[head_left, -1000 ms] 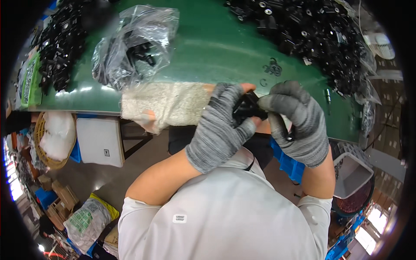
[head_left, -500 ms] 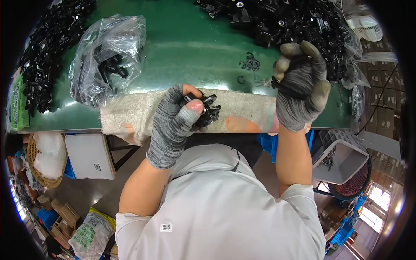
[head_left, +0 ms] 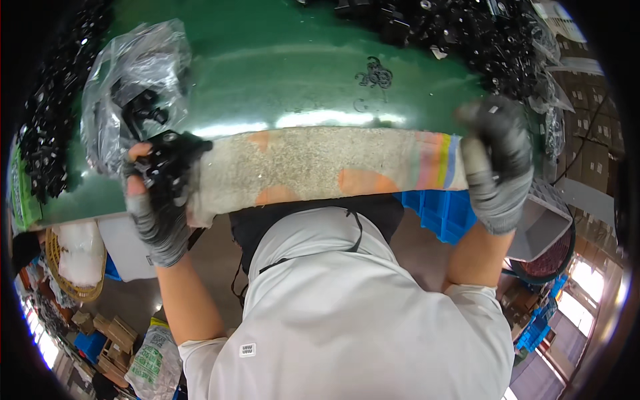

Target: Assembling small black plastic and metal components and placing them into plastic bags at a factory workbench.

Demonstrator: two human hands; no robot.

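My left hand [head_left: 157, 213], in a grey glove with bare fingertips, is closed around glossy black hardware parts [head_left: 170, 160]. It is at the left end of the towel [head_left: 300, 160], beside a clear plastic bag [head_left: 143, 57] with black parts in it. At the towel's right end is my gloved right hand [head_left: 500, 167], raised near the pile of black parts [head_left: 467, 50]. Motion smears its fingers, so whether it holds anything cannot be made out. Small black C-shaped rings [head_left: 375, 73] lie on the green tabletop [head_left: 267, 80] between the hands.
Another heap of black parts [head_left: 53, 127] runs along the table's left side, near a green bin [head_left: 25, 193]. Below the table edge are a blue crate [head_left: 437, 213], a grey crate [head_left: 543, 230] at right and a yellow basket [head_left: 87, 293] at left.
My left hand has moved left from the towel's middle toward the clear bag, still holding black parts. My right hand has moved right and slightly down, and its fingers are now blurred.
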